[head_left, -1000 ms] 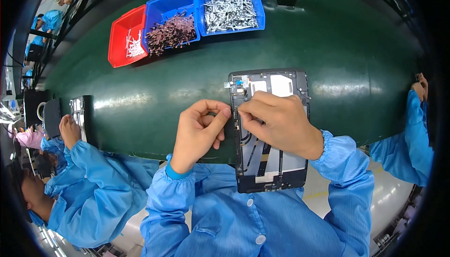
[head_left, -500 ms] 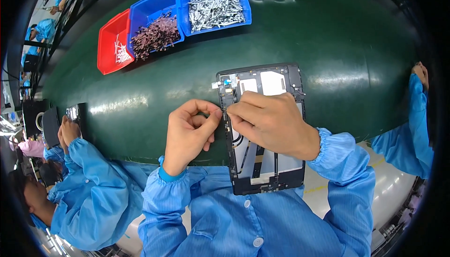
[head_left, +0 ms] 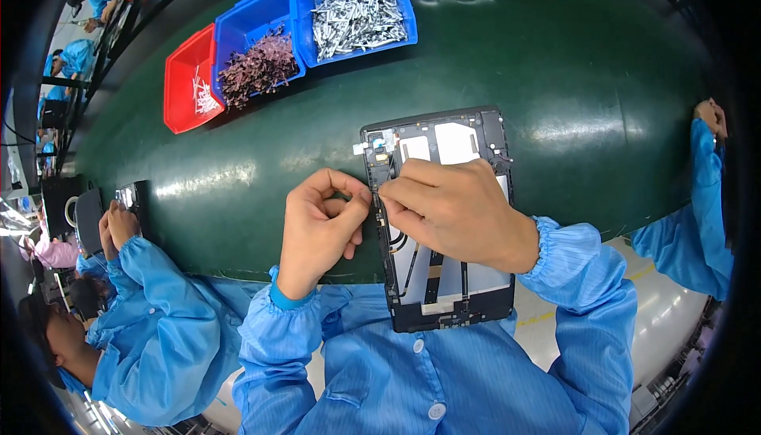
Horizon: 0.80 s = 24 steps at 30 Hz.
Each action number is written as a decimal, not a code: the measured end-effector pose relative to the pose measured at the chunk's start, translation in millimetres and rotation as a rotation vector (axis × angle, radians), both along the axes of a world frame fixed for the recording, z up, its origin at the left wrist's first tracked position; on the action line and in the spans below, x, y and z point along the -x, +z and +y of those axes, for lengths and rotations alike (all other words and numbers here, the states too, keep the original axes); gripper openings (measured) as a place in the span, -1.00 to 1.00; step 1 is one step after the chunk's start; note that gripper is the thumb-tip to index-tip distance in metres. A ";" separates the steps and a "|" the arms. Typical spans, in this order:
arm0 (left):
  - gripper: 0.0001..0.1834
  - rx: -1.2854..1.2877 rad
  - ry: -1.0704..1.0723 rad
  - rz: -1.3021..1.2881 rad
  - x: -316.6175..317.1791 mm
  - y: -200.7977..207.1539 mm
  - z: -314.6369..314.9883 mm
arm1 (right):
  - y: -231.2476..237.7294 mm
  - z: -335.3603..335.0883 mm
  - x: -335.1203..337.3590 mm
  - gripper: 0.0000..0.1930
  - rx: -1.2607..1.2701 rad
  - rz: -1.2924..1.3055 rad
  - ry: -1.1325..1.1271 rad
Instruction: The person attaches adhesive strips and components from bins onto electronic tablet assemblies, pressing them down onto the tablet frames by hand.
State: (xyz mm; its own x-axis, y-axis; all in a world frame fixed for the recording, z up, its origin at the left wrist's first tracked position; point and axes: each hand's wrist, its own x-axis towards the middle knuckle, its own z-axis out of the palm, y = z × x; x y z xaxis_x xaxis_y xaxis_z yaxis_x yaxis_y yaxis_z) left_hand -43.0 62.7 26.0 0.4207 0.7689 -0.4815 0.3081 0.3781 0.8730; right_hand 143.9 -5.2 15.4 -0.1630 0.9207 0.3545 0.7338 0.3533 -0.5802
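An opened tablet (head_left: pixel 487 283) lies in front of me, its inside facing up, with its near end over the green table's front edge. White panels, dark cables and small parts show within its black frame. My right hand (head_left: pixel 456 211) reaches across the tablet, its fingertips pinched at the left rim; whatever they grip is too small to make out. Just left of that rim, my left hand (head_left: pixel 323 217) is closed, thumb and forefinger pressed together beside the frame. Anything between those fingers is hidden.
Beyond the tablet stand a blue bin (head_left: pixel 407 16) of silvery small parts, a blue bin (head_left: pixel 252 8) of brownish-pink ones and a red bin (head_left: pixel 179 86) with a few white pieces. A co-worker (head_left: pixel 158 316) sits at left; another person's hand (head_left: pixel 711 118) rests at far right.
The tablet and bins appear shifted very slightly left in the view. My right fingertips have moved slightly left and down along the tablet's left rim; the left hand has hardly moved.
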 end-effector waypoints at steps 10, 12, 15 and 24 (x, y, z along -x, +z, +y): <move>-0.93 -0.003 0.007 -0.024 -0.3 -0.5 -0.3 | 6.1 -2.8 5.1 -0.91 0.004 0.106 -0.065; -0.93 -0.025 0.011 -0.029 -1.4 -1.5 -1.9 | 9.6 -5.2 4.3 -0.91 0.016 0.131 -0.084; -0.89 -0.025 -0.016 -0.039 1.9 -5.4 0.2 | 10.5 -5.1 3.0 -0.92 0.043 0.123 -0.129; -0.84 -0.064 -0.069 -0.077 -2.5 -5.6 6.8 | 30.0 10.5 -5.8 -0.88 0.205 0.043 -0.137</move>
State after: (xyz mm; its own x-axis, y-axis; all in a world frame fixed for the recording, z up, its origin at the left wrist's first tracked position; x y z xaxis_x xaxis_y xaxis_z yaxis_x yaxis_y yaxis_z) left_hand -40.5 69.5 20.4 0.5079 0.7646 -0.3969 0.2627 0.3013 0.9166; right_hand 149.8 5.3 45.4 -0.0209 0.9865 0.1623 0.7401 0.1244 -0.6609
